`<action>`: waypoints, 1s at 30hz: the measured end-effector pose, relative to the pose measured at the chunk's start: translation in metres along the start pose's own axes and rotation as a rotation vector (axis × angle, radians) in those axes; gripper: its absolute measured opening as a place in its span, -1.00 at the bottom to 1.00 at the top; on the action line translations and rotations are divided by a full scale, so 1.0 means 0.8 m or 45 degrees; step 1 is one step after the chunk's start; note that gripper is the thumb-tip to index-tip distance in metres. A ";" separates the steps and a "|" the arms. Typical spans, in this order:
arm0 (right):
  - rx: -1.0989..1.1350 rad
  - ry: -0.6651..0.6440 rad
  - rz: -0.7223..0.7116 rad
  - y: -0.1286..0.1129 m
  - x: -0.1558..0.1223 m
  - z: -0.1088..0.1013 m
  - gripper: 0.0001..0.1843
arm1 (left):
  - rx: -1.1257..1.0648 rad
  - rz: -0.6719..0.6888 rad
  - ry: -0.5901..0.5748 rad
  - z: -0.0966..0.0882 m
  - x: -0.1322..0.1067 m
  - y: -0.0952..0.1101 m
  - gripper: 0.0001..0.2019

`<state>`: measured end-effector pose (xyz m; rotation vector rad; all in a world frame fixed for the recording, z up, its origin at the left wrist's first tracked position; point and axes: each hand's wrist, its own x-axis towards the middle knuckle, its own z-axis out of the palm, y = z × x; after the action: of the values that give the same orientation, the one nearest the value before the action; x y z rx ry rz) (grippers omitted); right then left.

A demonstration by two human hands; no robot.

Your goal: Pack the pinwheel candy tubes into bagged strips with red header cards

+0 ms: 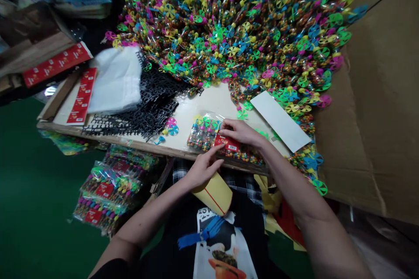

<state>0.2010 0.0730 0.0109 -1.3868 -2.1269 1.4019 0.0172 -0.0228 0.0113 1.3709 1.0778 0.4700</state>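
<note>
From where I watch, a clear plastic packet (203, 134) of candy-filled pinwheel tubes lies on a pale board (193, 111), its long axis running left to right, pinwheels pointing away from me. My right hand (237, 133), half open, rests curled fingers on a glossy red card label (227, 143). My left hand (204, 166), fingers loosely extended, touches the packet's near edge. A glittering heap of pinwheel tubes (225, 30) rises beyond.

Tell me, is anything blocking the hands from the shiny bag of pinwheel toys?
Nothing visible blocks them: the right hand rests on the bag's red label, and the left hand touches the clear plastic bag at its lower edge.
</note>
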 end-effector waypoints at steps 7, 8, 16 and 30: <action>-0.686 0.531 -0.105 -0.008 -0.021 0.013 -0.67 | 0.056 -0.008 0.076 0.005 -0.002 -0.009 -0.47; -0.741 0.577 -0.123 -0.008 -0.026 0.018 -0.61 | 0.064 -0.008 0.079 0.004 -0.002 -0.010 -0.47; -0.919 0.240 -0.194 0.005 -0.073 0.070 -0.26 | 0.143 0.000 0.115 0.009 -0.003 -0.026 -0.51; -1.205 0.598 -0.075 0.073 -0.129 0.042 -0.31 | -0.425 0.088 0.850 -0.156 -0.082 -0.002 -0.60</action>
<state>0.2668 -0.0245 -0.0248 -1.6622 -2.5077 -0.0731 -0.1177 -0.0079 0.0502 0.9684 1.4049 1.1585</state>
